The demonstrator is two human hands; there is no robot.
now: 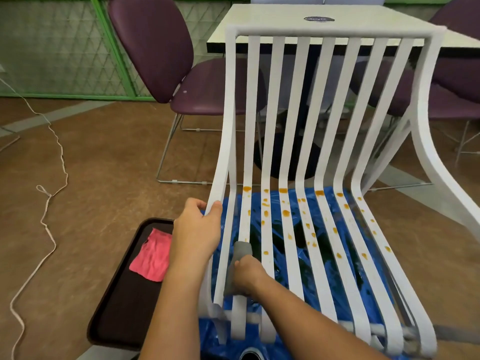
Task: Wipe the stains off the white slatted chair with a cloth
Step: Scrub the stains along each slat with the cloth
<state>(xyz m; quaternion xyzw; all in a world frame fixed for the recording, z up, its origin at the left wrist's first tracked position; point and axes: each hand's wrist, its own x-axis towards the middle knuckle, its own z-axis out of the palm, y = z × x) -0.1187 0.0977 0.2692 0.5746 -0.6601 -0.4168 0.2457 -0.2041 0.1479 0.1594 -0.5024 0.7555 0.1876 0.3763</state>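
Note:
The white slatted chair [330, 120] stands in front of me, facing me. Orange stains [285, 213] dot its seat slats from the bend down toward the front. My left hand [197, 229] grips the chair's left edge rail, thumb hooked over it. My right hand [246, 271] holds a grey cloth [240, 255] wrapped over the second slat from the left, near the front of the seat. Part of the cloth is hidden under my fingers.
A dark tray [124, 302] on the floor at my left holds a pink cloth [153, 255]. Blue plastic sheeting [259, 339] lies under the chair. Purple chairs [166, 53] and a white table [324, 27] stand behind. A white cord [52, 193] trails across the brown floor.

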